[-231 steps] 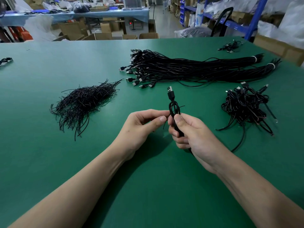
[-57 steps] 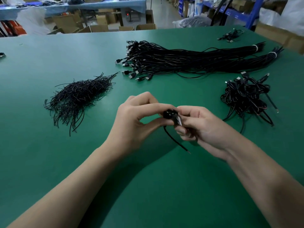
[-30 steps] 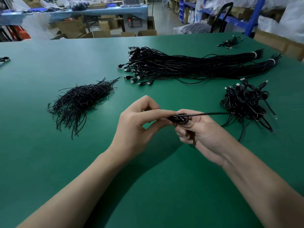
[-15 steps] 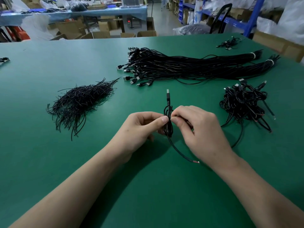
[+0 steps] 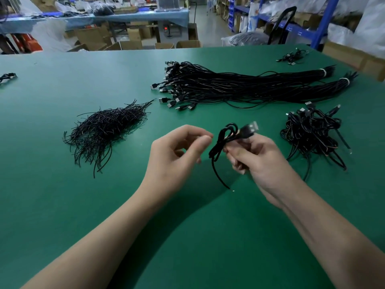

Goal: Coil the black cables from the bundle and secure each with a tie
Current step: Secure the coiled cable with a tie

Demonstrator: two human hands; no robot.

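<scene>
Right hand (image 5: 262,161): clamped round the waist of the coil (image 5: 223,142), fingers wrapped over the gathered strands, holding it up off the table (image 5: 187,247)
Left hand (image 5: 175,153): just beside the coil on the far side from the right, not touching it, fingers curled in, thumb to forefinger, nothing to be seen in it
Coil: small and black, one loop poking up above the right fingers, another drooping towards the left hand
Plug (image 5: 250,128): sticks out past the right thumb, pointing away from the person, blurred
Loose end (image 5: 218,176): dangles below the right hand, bare tip near the table; touching or not, I can't say
Tie on the coil: black on black, can't make one out
Weight: next to nothing, I'd say; one hand carries it with no strain
Feel: thin, limp, a bit springy by the look; the loops would likely fan open if that waist grip slackens
Where to hold: the waist, where the strands cross, is my pick; the plug is the one stiff part, fine for steering, poor for keeping the loops together
Ties (image 5: 104,130): wiry heap well out beyond the left hand; fingertip work, I reckon
Bundle (image 5: 239,88): well ahead of both hands
Heap (image 5: 310,134): tangle of coils just beyond the right hand
</scene>
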